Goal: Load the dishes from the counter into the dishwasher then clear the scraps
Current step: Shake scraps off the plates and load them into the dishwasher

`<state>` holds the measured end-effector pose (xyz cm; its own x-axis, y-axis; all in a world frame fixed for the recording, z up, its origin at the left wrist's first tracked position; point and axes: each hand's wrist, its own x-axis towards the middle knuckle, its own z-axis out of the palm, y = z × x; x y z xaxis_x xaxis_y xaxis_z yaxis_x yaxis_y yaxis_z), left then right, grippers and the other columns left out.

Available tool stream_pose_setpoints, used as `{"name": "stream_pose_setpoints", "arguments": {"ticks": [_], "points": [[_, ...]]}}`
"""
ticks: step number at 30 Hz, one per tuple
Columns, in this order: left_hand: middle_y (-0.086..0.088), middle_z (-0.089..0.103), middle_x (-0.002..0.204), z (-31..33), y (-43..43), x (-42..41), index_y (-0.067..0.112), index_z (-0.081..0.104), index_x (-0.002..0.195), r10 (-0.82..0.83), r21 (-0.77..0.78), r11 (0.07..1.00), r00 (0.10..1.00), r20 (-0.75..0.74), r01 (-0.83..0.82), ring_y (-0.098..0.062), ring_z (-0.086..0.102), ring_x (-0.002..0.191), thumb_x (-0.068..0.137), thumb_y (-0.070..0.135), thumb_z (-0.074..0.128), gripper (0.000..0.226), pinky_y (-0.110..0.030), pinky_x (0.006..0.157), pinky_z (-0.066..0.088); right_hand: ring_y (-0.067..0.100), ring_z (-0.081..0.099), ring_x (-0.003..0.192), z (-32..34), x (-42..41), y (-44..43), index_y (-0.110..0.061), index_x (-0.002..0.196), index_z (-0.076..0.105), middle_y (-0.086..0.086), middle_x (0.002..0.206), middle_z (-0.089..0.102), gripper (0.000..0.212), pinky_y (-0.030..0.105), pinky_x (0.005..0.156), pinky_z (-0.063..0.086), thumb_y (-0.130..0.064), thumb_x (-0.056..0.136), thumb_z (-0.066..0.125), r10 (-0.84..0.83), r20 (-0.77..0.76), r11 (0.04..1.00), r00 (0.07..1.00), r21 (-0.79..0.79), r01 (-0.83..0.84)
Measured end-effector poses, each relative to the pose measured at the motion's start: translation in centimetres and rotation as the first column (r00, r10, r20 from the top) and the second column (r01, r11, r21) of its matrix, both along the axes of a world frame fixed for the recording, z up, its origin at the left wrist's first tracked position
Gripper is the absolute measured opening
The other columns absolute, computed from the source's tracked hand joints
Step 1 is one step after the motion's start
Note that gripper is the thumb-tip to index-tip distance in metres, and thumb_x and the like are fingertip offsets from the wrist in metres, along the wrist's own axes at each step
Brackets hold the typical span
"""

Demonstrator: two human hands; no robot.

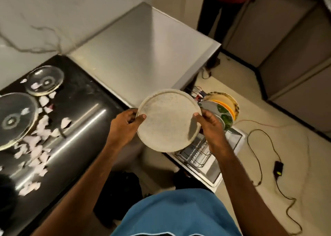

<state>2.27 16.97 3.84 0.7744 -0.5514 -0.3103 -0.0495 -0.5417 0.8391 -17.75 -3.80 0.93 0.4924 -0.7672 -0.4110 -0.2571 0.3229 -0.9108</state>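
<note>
A round grey plate [168,122] is pinched at opposite rims by the left hand [123,126] and right hand [212,128], held above the dishwasher rack [195,153], probably for slotting beside the plates already standing there [223,108].

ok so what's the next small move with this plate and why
Probably lower the plate on edge into the rack beside the standing plates: the left hand and right hand grip its rim above the rack, where free wires show.

No legible text, label or number anywhere — blur throughout.
</note>
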Motion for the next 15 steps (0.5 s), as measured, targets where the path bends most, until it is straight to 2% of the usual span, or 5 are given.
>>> {"name": "stream_pose_setpoints", "arguments": {"ticks": [2, 4, 6, 10, 15], "points": [[0.009, 0.077, 0.093, -1.4, -4.7, -0.2, 0.032, 0.071, 0.102, -0.046, 0.035, 0.998, 0.999, 0.003, 0.045, -0.014, 0.074, 0.089, 0.081, 0.056, 0.074, 0.032, -0.040, 0.081, 0.062, 0.014, 0.073, 0.101, -1.2, -2.1, -3.2, -0.022, 0.117, 0.076, -0.007, 0.108, 0.078, 0.019, 0.032, 0.080, 0.061, -0.025, 0.099, 0.069, -0.012, -0.041, 0.999, 0.999, -0.032, 0.011], [0.008, 0.075, 0.094, -2.8, -9.3, -0.7, 0.030, 0.070, 0.102, -0.118, 0.087, 0.990, 0.992, 0.037, 0.114, -0.015, 0.073, 0.089, 0.086, 0.044, 0.076, 0.021, -0.025, 0.076, 0.057, 0.013, 0.073, 0.100, -2.8, -4.2, -6.0, -0.022, 0.116, 0.077, -0.008, 0.106, 0.078, 0.019, 0.034, 0.084, 0.061, -0.027, 0.099, 0.070, -0.018, -0.114, 0.998, 0.993, -0.063, 0.011], [0.007, 0.073, 0.096, -3.9, -13.5, -1.5, 0.025, 0.068, 0.108, -0.201, 0.134, 0.973, 0.976, 0.078, 0.189, -0.013, 0.070, 0.089, 0.088, 0.040, 0.075, 0.026, -0.018, 0.071, 0.049, 0.014, 0.074, 0.099, -4.6, -6.0, -8.3, -0.024, 0.113, 0.079, -0.008, 0.103, 0.079, 0.018, 0.039, 0.089, 0.060, -0.029, 0.096, 0.073, -0.042, -0.184, 0.994, 0.982, -0.111, 0.021], [0.006, 0.067, 0.091, -7.4, -21.3, -2.7, 0.019, 0.062, 0.106, -0.378, 0.218, 0.911, 0.920, 0.100, 0.350, -0.012, 0.063, 0.083, 0.090, 0.035, 0.075, 0.026, -0.009, 0.059, 0.040, 0.012, 0.072, 0.094, -8.3, -9.0, -12.3, -0.019, 0.116, 0.079, -0.004, 0.105, 0.078, 0.022, 0.034, 0.084, 0.059, -0.023, 0.096, 0.072, -0.120, -0.339, 0.982, 0.933, -0.181, 0.061], [0.002, 0.067, 0.086, -14.6, -29.6, -3.5, 0.022, 0.061, 0.086, -0.625, 0.296, 0.765, 0.770, 0.125, 0.573, -0.017, 0.064, 0.078, 0.085, 0.022, 0.077, 0.015, -0.029, 0.067, 0.049, 0.018, 0.072, 0.093, -15.7, -11.5, -15.5, -0.020, 0.114, 0.080, -0.001, 0.103, 0.079, 0.022, 0.024, 0.080, 0.050, -0.019, 0.094, 0.071, -0.168, -0.526, 0.977, 0.834, -0.201, 0.069]]}}
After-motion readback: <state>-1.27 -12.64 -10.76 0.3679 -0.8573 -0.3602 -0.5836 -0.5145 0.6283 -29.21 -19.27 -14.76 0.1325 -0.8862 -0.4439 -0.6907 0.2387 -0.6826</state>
